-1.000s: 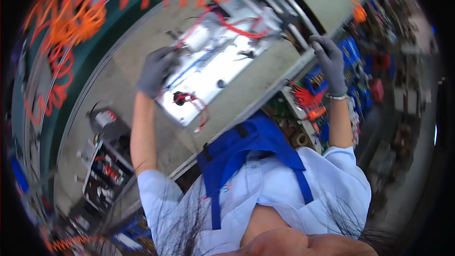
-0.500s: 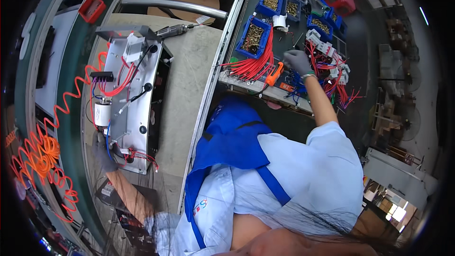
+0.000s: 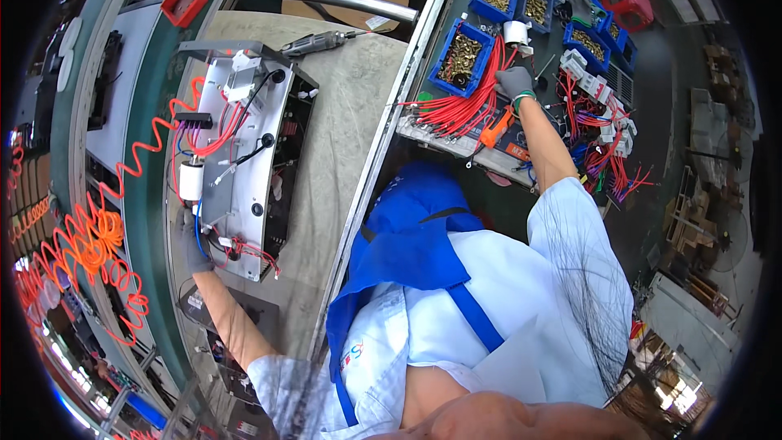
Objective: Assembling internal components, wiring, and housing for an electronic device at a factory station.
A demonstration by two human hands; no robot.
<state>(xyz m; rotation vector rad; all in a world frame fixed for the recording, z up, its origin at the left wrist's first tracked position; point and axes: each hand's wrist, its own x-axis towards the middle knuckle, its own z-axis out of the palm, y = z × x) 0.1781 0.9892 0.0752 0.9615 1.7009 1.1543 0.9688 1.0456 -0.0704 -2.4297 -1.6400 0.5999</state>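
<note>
On the left, a silver metal chassis (image 3: pixel 232 159) carries red and black wires, a black terminal block (image 3: pixel 194 121) and a white cylinder (image 3: pixel 191 182). My left hand (image 3: pixel 194 246), in a grey glove, lies along its near left edge, just below the cylinder and against a blue wire. The fingers look stretched out. At the right bench, my gloved right hand (image 3: pixel 516 83) has its fingers curled beside a bundle of red wires (image 3: pixel 458 112). Whatever may be in them is hidden. Another white cylinder (image 3: pixel 516 32) stands just beyond it; an orange-handled tool (image 3: pixel 495 128) lies nearer me.
Blue bins (image 3: pixel 463 57) of brass-coloured fittings line the right bench. White breakers with wires (image 3: pixel 599 94) lie right of my hand. A grey power screwdriver (image 3: pixel 314 43) rests behind the chassis. Coiled orange-red hose (image 3: pixel 102 236) hangs at left; metal rollers (image 3: pixel 326 2) are at the back.
My right hand has moved left and away from me, from the blue wires toward the red bundle and white cylinder. My left hand stays at the chassis edge. The whole view has shifted slightly.
</note>
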